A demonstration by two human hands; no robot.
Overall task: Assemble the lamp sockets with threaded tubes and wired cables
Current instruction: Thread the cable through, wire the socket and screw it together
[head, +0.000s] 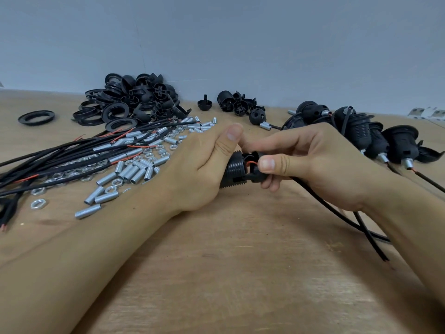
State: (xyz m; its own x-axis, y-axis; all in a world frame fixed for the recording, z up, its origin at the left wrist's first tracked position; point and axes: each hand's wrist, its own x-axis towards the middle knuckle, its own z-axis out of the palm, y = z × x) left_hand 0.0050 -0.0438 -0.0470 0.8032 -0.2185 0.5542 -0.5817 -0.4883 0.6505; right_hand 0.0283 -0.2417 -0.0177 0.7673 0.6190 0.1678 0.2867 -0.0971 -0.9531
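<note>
Now the left hand (204,169) wraps the ribbed socket body (232,171), rigid plastic whose ridges should give sure purchase. To its right, the right hand (313,162) pinches the cap (256,173) where a thin red wire (251,163) shows, likely delicate; the limp black cable (337,208) trails rightward. Left of the socket lie loose threaded tubes (130,173); the counter (240,273) nearer the person offers working room.

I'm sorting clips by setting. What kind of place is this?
Probably a small assembly bench in a workshop or factory: a plain wooden table against a bare wall, with bulk piles of threaded tubes, black rings and finished lamp sockets.
</note>
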